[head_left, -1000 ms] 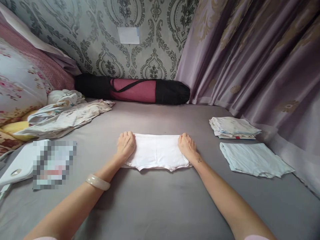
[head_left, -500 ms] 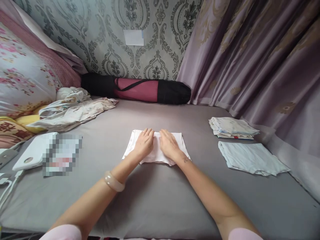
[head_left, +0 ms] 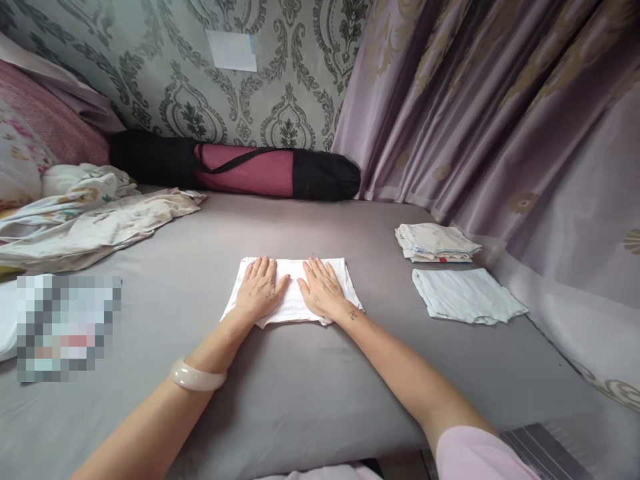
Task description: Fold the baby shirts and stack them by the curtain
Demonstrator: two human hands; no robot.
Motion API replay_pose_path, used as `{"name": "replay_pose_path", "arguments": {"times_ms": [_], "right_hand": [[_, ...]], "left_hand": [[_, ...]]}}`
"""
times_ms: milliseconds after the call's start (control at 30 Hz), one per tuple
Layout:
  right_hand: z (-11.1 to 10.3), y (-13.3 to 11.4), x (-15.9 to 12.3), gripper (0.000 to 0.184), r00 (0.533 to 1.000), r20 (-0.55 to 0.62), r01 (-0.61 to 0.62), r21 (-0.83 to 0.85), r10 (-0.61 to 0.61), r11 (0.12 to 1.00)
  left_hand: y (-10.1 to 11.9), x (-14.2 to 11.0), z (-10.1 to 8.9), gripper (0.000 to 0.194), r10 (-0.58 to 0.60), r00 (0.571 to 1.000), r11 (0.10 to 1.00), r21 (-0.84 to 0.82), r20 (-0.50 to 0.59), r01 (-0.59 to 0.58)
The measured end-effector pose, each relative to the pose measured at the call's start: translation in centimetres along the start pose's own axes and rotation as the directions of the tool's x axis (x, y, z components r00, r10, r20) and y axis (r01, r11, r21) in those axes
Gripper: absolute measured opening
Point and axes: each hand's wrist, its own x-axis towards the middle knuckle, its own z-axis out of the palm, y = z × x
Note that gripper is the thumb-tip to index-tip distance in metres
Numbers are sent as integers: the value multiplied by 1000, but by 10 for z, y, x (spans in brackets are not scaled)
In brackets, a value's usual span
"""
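Here, left hand (head_left: 259,292) and right hand (head_left: 323,290), fingers (head_left: 271,270) slightly spread, rest on one white garment (head_left: 294,307).

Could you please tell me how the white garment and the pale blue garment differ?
The white garment has the left hand and right hand spread on it; the pale blue garment is untouched. The white garment lies centrally; the pale blue garment lies to the right, nearer the curtain. Both lie flat on the grey sheet.
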Motion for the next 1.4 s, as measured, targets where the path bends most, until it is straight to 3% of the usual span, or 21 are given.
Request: {"name": "replay_pose_path", "arguments": {"times_ms": [167, 300, 467, 567, 667, 800, 900, 1033, 1133, 1267, 1400], "right_hand": [[-8, 38, -7, 61, 998, 36, -54, -10, 54, 999], [-9, 52, -7, 61, 999, 28, -34, 2, 34, 999], [-22, 48, -4, 62, 993, 113, -32, 26, 29, 999], [-26, 40, -7, 63, 999, 51, -14, 24, 13, 1000], [-18, 33, -10, 65, 999, -1, -36, -19, 36, 999], [-5, 32, -13, 65, 998, 26, -49, -70, 51, 996], [-8, 33, -13, 65, 997, 49, -56, -76, 59, 996], [-20, 14, -7, 64, 992, 94, -79, -34, 82, 996], [-21, -17, 0, 64, 996, 88, -1, 15, 0, 1000], [-6, -48, 8, 65, 995, 73, 62, 51, -66, 997], [12, -52, 11, 66, 997, 49, 64, 14, -65, 998]], "left_hand": [[-18, -2, -3, 68, 14, 998, 999, -43, 61, -12], [-22, -1, -3, 68, 14, 995, 996, -87, 99, -5], [-32, 0, -3, 60, 47, 998, 970, -242, 52, -33], [-39, -6, -6, 55, 7, 1000, 949, -316, -6, -9], [-41, -15, -8, 50, -16, 1000, 953, -301, -19, 10], [-38, -21, -8, 43, -17, 1000, 954, -298, 10, 19], [-37, -19, -12, 40, -43, 999, 931, -361, 24, 49], [-41, -14, -20, 40, -141, 986, 846, -507, 84, 164], [-45, -13, -21, 40, -214, 975, 777, -595, 62, 209], [-51, -13, -22, 41, -288, 957, 721, -658, 3, 219], [-59, -11, -24, 43, -366, 930, 654, -700, 37, 286]]}}
